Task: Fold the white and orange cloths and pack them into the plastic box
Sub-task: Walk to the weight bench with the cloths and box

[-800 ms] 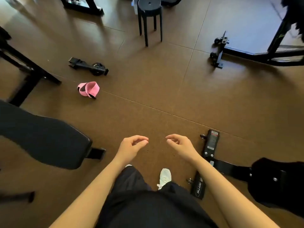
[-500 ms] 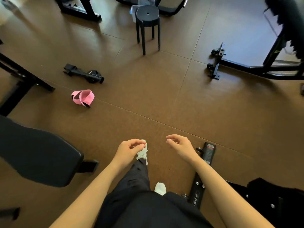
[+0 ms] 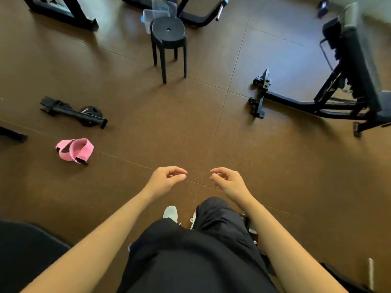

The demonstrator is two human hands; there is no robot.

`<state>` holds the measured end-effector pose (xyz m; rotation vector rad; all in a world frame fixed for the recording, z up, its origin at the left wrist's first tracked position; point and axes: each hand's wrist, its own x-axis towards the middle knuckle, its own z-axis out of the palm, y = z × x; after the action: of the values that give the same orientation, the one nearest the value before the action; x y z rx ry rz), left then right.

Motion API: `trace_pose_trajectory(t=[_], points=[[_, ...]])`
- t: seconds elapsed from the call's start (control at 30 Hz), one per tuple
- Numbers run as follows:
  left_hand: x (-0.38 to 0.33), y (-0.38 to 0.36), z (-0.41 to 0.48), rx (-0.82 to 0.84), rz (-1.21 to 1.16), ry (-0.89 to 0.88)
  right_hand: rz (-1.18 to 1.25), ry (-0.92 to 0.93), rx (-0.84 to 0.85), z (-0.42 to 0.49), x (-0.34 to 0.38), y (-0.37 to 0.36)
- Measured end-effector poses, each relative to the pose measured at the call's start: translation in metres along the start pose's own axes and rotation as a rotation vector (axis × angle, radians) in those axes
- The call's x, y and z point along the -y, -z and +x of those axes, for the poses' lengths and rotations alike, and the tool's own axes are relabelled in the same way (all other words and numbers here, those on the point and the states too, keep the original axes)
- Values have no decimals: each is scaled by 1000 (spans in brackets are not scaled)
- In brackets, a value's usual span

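Neither folding nor packing is judged to be under way; the step in hand looks like an approach across the brown floor (image 3: 275, 166) toward the packing place. The left hand (image 3: 165, 179) and the right hand (image 3: 227, 180) are held out in front of the body, apart from each other, each loosely curled with thumb and fingertips near one another, and nothing is pinched or carried in either. No white or orange cloth can be seen anywhere in the view. The plastic box (image 3: 157, 12), clear with a bluish tint, is seen at the far edge of the floor, just behind a black round stool (image 3: 168, 34) and well apart from the hands; whether it stands on the floor cannot be told. The next move is judged to call for the cloths to be found first, then brought to a flat surface near the box. A pink strap (image 3: 74, 151) lies on the floor to the left, beyond it a black bar with a weight plate (image 3: 74, 112), and a black bench frame (image 3: 317, 102) to the right. White lettering shows on the plate but cannot be read.
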<state>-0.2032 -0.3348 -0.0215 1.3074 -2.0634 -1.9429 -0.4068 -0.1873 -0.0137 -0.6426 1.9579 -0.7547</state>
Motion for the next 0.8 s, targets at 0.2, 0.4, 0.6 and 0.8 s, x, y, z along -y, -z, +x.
trace_pose_trajectory(t=[0.2, 0.4, 0.6, 0.8], points=[[-60, 17, 109, 20, 38, 34, 94, -41, -2, 98, 29, 48], [-130, 22, 215, -40, 31, 104, 106, -41, -8, 208, 61, 131], [-202, 42, 317, -65, 2, 79, -21, 2, 25, 313, 111, 210], [-240, 85, 416, -93, -118, 92, -51, -2, 20, 411, 171, 248]])
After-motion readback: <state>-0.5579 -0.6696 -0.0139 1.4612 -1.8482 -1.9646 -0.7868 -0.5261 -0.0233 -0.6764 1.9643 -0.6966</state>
